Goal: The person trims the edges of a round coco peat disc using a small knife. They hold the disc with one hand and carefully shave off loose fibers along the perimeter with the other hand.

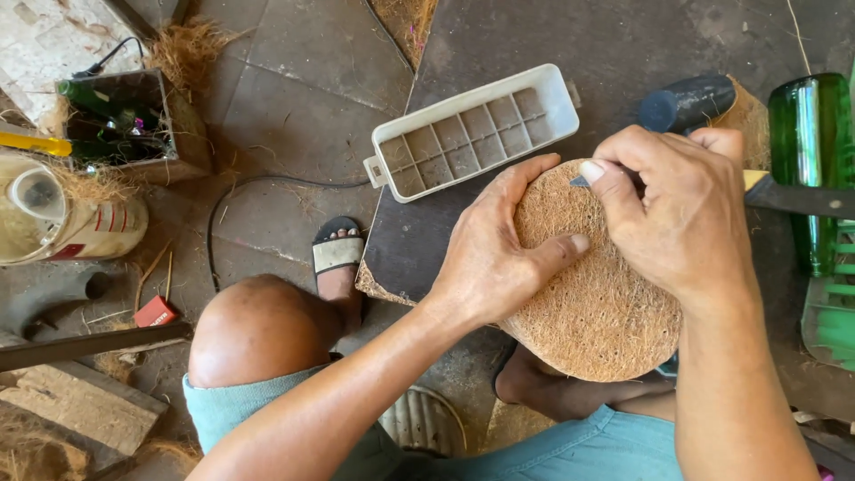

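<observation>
A round brown coir fibre disc (598, 307) lies on the edge of a dark board (623, 44) over my lap. My left hand (499, 254) grips the disc's left rim, thumb laid across its top face. My right hand (681, 214) presses on the disc's upper right part, fingers curled around a small blade-like tool whose tip (579, 181) shows by the index finger. What else the right hand holds is hidden.
A white plastic tray with grid compartments (472, 132) lies on the board behind the disc. A green glass bottle (815, 151), a dark handle (686, 102) and a knife (797, 198) sit at right. A box of bottles (120, 120), a cable (258, 191) and a red lighter (154, 313) lie on the floor at left.
</observation>
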